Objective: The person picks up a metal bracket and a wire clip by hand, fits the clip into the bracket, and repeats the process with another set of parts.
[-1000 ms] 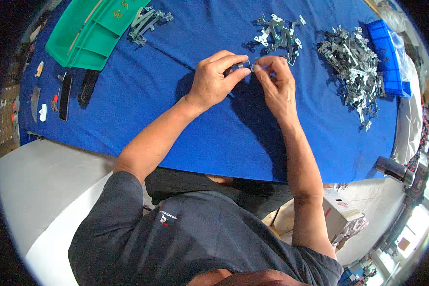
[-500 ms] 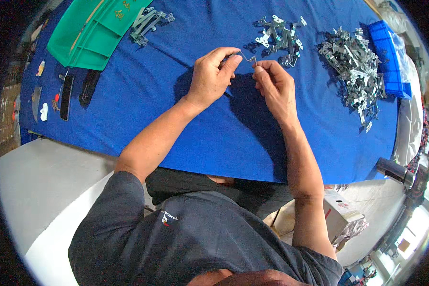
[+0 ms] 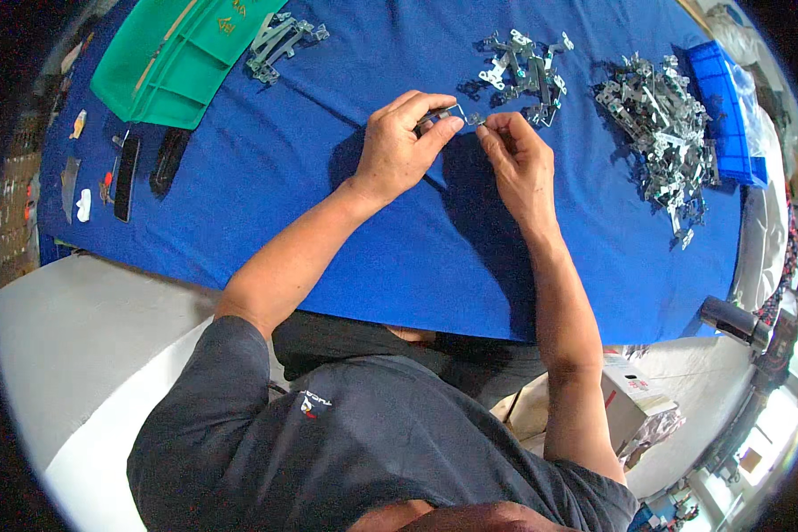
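Above the blue cloth, my left hand (image 3: 399, 146) is closed, thumb and fingers pinching a small bent metal bracket (image 3: 458, 112). The bracket's far end reaches toward my right hand (image 3: 518, 160), whose thumb and forefinger are pinched at that end. Much of the bracket lies hidden behind my left fingers. Just beyond my right hand lies a loose group of similar metal brackets (image 3: 530, 75). A larger heap of metal brackets (image 3: 661, 133) spreads out to the right, and a smaller bunch of brackets (image 3: 275, 44) rests at the far left of centre.
A green plastic bin (image 3: 173, 71) stands at the far left. Near it lie a black phone (image 3: 126, 179), a dark elongated object (image 3: 169, 161) and a crumpled white scrap (image 3: 83, 205). A blue crate (image 3: 723, 115) borders the big heap. The blue cloth's front edge (image 3: 399, 323) runs before my lap.
The bracket has turned between my hands and its angle differs. My left hand has shifted slightly right and nearer; my right fingertips have moved a little along the bracket's end.
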Demonstrator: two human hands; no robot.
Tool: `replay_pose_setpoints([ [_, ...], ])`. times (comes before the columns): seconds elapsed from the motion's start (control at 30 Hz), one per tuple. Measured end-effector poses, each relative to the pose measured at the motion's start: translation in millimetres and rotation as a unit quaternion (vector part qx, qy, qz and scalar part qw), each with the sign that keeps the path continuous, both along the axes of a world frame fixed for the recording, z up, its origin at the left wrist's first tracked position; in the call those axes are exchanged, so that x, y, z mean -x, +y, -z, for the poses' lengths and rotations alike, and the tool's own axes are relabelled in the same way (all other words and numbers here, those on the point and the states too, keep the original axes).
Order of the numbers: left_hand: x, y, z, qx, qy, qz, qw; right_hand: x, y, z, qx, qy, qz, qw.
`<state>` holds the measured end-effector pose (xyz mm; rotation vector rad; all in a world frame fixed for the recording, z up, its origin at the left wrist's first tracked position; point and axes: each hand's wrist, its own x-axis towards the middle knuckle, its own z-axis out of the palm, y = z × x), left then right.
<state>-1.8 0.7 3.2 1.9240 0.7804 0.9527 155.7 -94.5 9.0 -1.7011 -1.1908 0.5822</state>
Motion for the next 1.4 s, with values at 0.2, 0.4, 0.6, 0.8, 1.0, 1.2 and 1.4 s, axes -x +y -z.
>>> replay_pose_setpoints([
  [0.2,-0.1,-0.8,-1.5,-0.012,0.016,-0.001,1.000,4.8,1.2,-2.3,-0.015,0.083,0.014,0.996],
  [0.4,0.3,-1.9,-2.7,-0.044,0.018,0.028,0.998,1.1,0.1,-3.7,-0.010,-0.015,-0.017,1.000],
  [0.6,-0.2,-0.1,1.7,-0.087,0.009,0.037,0.995,0.4,0.5,-4.3,-0.097,0.037,0.025,0.994],
  [0.8,-1.9,-0.7,5.5,0.131,-0.049,0.003,0.990,3.6,-2.7,-7.6,-0.004,0.122,-0.002,0.993],
  [1.0,0.5,0.0,5.4,0.122,-0.037,0.003,0.992,7.7,-1.1,-7.5,0.009,0.089,-0.016,0.996],
  [1.2,-1.0,0.8,6.7,0.037,-0.037,-0.006,0.999,4.5,-3.0,-7.2,0.014,0.068,-0.013,0.997],
  [1.4,-1.1,-2.3,2.7,0.011,-0.028,-0.003,1.000,1.5,-2.3,-0.2,-0.017,0.028,0.003,0.999],
])
